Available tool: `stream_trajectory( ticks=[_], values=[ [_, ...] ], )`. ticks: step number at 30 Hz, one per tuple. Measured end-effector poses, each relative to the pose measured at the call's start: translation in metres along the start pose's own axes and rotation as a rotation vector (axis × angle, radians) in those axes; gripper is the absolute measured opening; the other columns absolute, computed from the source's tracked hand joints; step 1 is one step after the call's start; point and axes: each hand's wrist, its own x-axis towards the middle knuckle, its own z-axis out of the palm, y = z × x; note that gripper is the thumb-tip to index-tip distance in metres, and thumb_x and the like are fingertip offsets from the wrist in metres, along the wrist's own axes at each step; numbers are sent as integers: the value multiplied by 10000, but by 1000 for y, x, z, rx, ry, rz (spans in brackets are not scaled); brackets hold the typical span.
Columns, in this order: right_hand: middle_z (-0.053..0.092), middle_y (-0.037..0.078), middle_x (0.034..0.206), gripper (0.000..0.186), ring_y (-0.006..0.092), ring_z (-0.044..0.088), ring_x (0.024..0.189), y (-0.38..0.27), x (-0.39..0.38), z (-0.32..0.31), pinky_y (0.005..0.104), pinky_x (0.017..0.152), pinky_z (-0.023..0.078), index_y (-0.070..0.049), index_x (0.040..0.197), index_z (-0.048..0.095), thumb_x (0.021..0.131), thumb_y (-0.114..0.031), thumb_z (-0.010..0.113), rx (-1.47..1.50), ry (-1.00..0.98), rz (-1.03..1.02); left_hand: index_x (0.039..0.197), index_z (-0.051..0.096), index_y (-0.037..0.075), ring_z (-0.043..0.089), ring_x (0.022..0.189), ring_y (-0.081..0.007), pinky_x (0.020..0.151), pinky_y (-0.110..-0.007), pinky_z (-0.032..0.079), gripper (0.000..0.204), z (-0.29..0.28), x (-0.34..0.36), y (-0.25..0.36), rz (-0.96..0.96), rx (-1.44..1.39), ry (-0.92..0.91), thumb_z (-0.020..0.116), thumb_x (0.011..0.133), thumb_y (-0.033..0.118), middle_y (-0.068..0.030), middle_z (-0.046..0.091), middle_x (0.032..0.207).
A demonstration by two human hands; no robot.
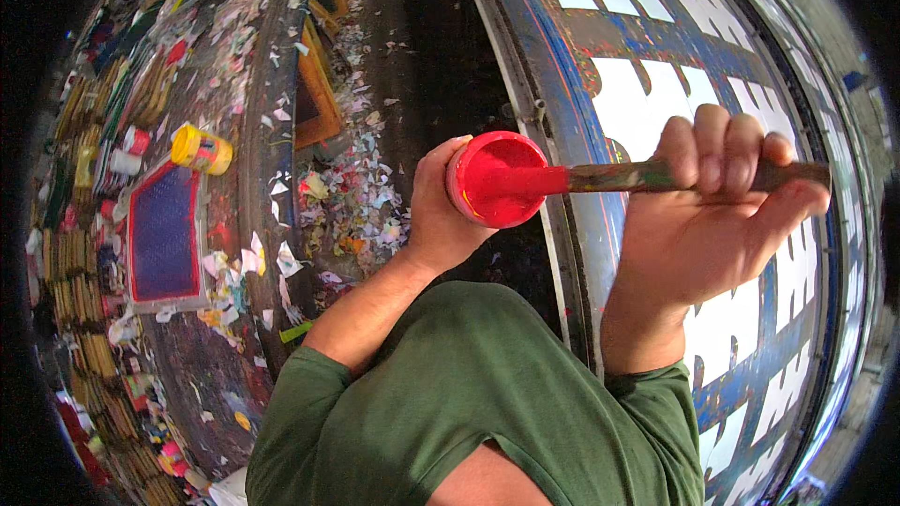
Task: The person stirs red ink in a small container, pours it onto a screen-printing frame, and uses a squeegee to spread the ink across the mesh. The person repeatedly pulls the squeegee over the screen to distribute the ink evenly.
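Observation:
My left hand [448,189] is wrapped round the side of a small round tub of red paint [500,145], its open mouth facing up in front of my chest. Red coats the tub's inner wall and rim. A long stirring stick [614,177] reaches into the tub from the right; its inner end is thick with red and the rest is dark and stained. The fingers of my right hand [717,183] curl over the stick near its outer end, palm turned up. How deep the stick's tip sits in the paint is hard to make out.
To my right runs a long blue, paint-stained table [562,47] with rows of white cut pieces [647,98]. On the left, a framed screen [167,234] and a yellow tub [202,150] lie among paper scraps. A wooden frame [319,89] leans beyond the scrap-strewn floor.

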Motion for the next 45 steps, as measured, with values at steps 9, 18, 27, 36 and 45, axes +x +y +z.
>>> stream_trajectory(
  ticks=[9, 18, 27, 36, 45],
  values=[
    [499, 32, 640, 790, 217, 487, 561, 60, -45, 33, 385, 567, 420, -73, 846, 582, 1035, -834, 485, -433, -897, 212, 1532, 513, 62, 637, 1366, -350, 1169, -474, 511, 1020, -54, -30, 3, -151, 77, 78, 1049, 713, 348, -164, 633, 1466],
    [684, 93, 707, 768, 303, 695, 628, 110, -97, 81, 440, 646, 582, -55, 749, 643, 1075, -743, 542, -363, -971, 468, 1460, 578, 78, 636, 1322, -382, 1143, -502, 500, 950, -120, -73, -20, -129, -77, 248, 1047, 644, 204, -152, 651, 1416],
    [570, 74, 666, 801, 232, 545, 582, 160, -132, 115, 399, 542, 467, -59, 763, 589, 1044, -804, 508, -5, -989, 571, 1466, 564, 87, 638, 1308, -385, 1131, -497, 502, 982, -180, -101, -19, -185, 28, 415, 1065, 638, 255, -147, 664, 1392],
    [483, 24, 662, 690, 155, 397, 549, 205, -162, 166, 358, 500, 324, -102, 925, 580, 1092, -760, 454, 254, -796, 641, 1447, 584, 60, 719, 1238, -304, 1086, -458, 569, 1022, -244, -141, -7, -123, 122, 596, 1129, 614, 289, -139, 713, 1367],
    [637, 203, 1474, 674, 320, 634, 1355, 237, -224, 183, 489, 1194, 455, 28, 1512, 545, 1086, -467, 713, -341, -1126, 394, 1508, 546, 32, 748, 1214, -237, 1074, -402, 597, 795, -360, -231, 5, -369, -334, 982, 939, 818, -8, -101, 727, 1380]
  ],
)
